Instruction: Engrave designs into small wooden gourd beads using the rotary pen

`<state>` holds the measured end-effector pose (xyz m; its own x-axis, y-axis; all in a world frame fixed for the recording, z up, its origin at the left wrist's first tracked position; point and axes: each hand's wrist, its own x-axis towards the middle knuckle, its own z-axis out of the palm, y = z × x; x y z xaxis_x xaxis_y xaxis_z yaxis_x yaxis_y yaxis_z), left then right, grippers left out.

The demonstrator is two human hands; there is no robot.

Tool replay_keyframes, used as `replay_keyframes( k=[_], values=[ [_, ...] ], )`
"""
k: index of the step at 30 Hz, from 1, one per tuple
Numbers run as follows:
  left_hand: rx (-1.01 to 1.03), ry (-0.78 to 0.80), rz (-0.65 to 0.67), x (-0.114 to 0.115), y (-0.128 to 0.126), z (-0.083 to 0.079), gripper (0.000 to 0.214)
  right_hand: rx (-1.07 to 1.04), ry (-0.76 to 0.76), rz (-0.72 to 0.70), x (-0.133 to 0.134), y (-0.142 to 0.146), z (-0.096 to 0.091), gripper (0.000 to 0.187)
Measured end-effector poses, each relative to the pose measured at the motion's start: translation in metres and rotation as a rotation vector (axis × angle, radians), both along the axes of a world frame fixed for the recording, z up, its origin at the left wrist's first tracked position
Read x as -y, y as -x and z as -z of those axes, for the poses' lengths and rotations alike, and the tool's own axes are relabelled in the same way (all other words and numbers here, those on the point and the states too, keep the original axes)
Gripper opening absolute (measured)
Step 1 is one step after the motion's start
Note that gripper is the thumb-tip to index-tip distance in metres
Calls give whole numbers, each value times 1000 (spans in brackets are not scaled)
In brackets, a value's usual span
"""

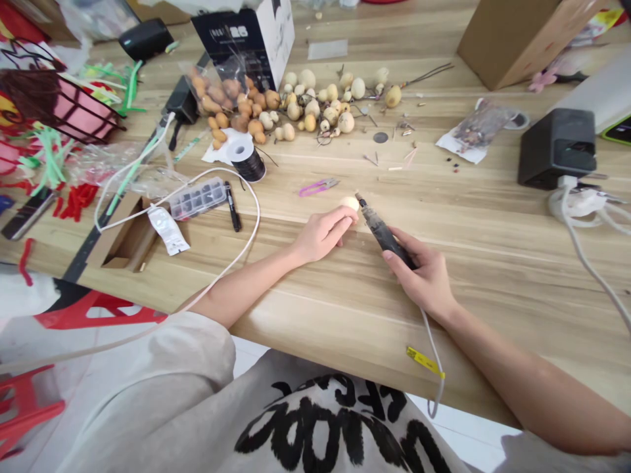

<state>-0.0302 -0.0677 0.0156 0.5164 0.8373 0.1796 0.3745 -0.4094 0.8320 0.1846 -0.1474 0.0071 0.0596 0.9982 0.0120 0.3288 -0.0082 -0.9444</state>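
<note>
My left hand (pixel 326 231) has its fingers closed around a small pale gourd (pixel 350 203), whose rounded top shows above the fingertips. In my right hand (pixel 424 272) is a dark, pen-shaped rotary tool (pixel 379 230) with a brownish tip and a grey cord (pixel 434 348) running off its back end. The tool's tip stands just to the right of the gourd; whether they touch I cannot tell. Purple thread snips (pixel 318 188) lie just beyond my left hand. Farther back sit several pale little gourds (pixel 345 122) and browner ones (pixel 256 125).
A black wire spool (pixel 251 165), a clear compartment box (pixel 200 198), a black marker (pixel 233 209) and an open cardboard box (pixel 125 243) are at left. A white cable (pixel 259 210) loops near my left arm. At right are a black power adapter (pixel 557 150) and a plastic bag (pixel 480 128).
</note>
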Motion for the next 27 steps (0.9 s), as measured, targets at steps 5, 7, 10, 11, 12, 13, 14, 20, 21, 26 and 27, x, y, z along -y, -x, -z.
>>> replay_keyframes(
  k=[5, 7, 10, 11, 12, 13, 14, 20, 21, 26, 27],
  values=[
    [-1, 7, -8, -1, 0, 1, 25, -12, 7, -3, 0, 0, 0, 50],
    [-12, 9, -9, -1, 0, 3, 21, -17, 10, -5, 0, 0, 0, 50],
    [-24, 12, -9, -2, 0, 5, 14, -21, 8, 0, 0, 1, 0, 50],
    [-24, 14, -6, -2, 0, 5, 13, -22, 5, -1, 0, 1, 0, 49],
    [-21, 17, -2, -2, 0, 6, 12, -20, 2, -2, 0, 1, 0, 49],
    [-16, 21, 3, -2, 0, 6, 12, -15, 0, -6, 0, 1, 0, 49],
    [-10, 24, 9, -2, 0, 6, 11, -10, 1, -8, 0, 0, 0, 48],
    [-9, 13, 16, -2, 0, 6, 9, -2, 13, -11, 0, 0, 0, 50],
    [-13, 7, 16, -2, 0, 6, 9, -3, 11, -12, 0, 0, 0, 49],
    [-30, -25, 24, -3, 0, 7, 9, 3, 5, -8, 0, 0, 1, 50],
    [-34, -31, 28, -3, 0, 7, 9, 7, 9, -10, 0, 0, 1, 51]
  ],
)
